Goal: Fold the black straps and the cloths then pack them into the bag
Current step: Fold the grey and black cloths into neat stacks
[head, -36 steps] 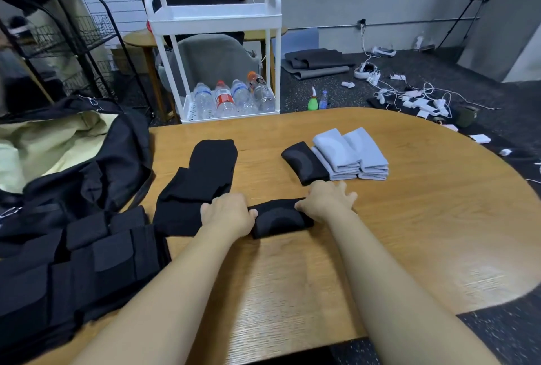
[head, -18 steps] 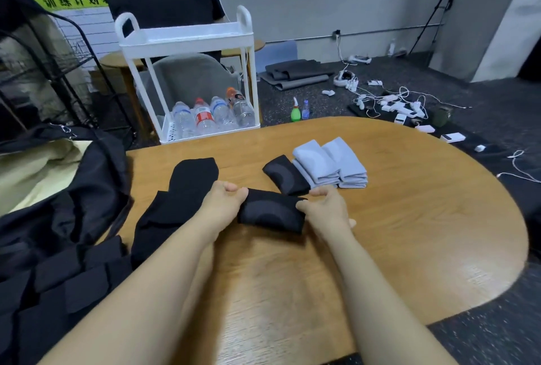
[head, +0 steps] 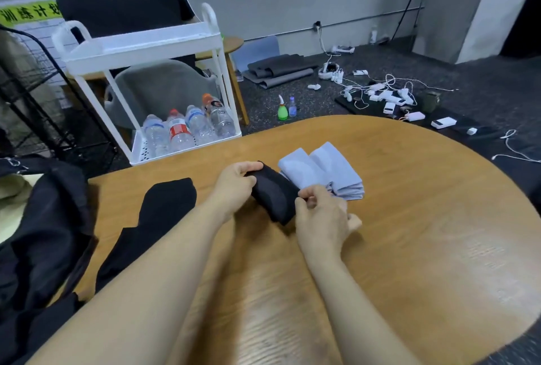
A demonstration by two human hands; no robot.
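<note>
**Hands carrying a folded strap to the finished pile**

Both hands grip one folded black strap: my left hand curls round its far end, thumb on top, and my right hand pinches the near end between thumb and fingers. I hold the strap just beside the folded grey cloths, touching or nearly touching their left edge; whether another black piece lies under it I cannot tell. Further left, unfolded black straps lie flat on the tabletop, and the open bag sits at the far left edge.

I judge the main risk to be the fold springing open once I let go, since only my grip keeps it tight. Setting it down carelessly could also nudge the cloths and skew their stack, costing a refold before packing.
</note>
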